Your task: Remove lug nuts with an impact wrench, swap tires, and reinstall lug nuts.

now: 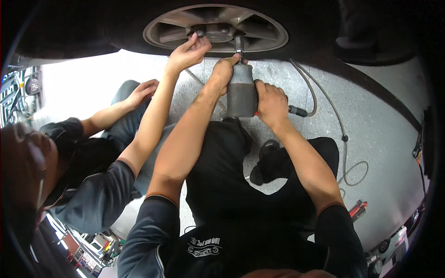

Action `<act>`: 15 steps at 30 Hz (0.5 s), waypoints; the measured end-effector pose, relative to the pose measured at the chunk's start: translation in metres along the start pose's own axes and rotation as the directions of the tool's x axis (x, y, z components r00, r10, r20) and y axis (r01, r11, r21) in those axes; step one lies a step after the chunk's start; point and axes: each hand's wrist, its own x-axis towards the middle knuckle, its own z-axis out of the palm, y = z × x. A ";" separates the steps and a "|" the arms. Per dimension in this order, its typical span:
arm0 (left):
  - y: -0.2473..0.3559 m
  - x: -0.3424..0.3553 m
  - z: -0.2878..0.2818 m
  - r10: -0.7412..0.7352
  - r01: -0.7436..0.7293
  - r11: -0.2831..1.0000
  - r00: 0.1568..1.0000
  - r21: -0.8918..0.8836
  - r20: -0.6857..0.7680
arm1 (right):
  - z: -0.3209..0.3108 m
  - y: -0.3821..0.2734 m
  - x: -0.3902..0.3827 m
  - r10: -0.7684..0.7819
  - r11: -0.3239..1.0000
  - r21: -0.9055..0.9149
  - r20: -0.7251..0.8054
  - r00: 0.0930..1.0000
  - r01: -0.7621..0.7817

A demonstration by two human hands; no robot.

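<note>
Both my hands hold a grey air impact wrench (241, 95). Its socket (238, 44) is pressed against the hub of a silver alloy wheel (259, 28) at the top of the view. My left hand (222, 73) wraps the wrench's nose just behind the socket. My right hand (271, 103) grips the body and handle on the right side. A co-worker's hand (189, 51) reaches in from the left and touches a lug nut (200, 33) beside the socket.
The co-worker crouches at my left, with the other hand (143, 91) resting on a knee. An air hose (324, 99) runs from the wrench and loops over the grey concrete floor (380, 134). A red-handled tool (358, 208) lies at the lower right. My black shoe (268, 155) is below the wrench.
</note>
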 end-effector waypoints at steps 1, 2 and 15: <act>0.001 -0.003 -0.001 0.038 -0.037 0.994 0.999 0.098 -0.007 | 0.009 0.000 -0.004 -0.008 0.999 0.036 -0.018 1.000 0.008; 0.001 -0.005 0.002 0.087 -0.083 0.977 0.996 0.196 -0.008 | 0.018 0.003 -0.006 -0.021 0.997 0.069 -0.044 0.999 0.024; -0.003 -0.006 0.000 0.227 -0.266 0.896 0.963 0.356 0.147 | 0.072 0.015 0.009 -0.043 0.901 0.403 -0.288 0.957 0.162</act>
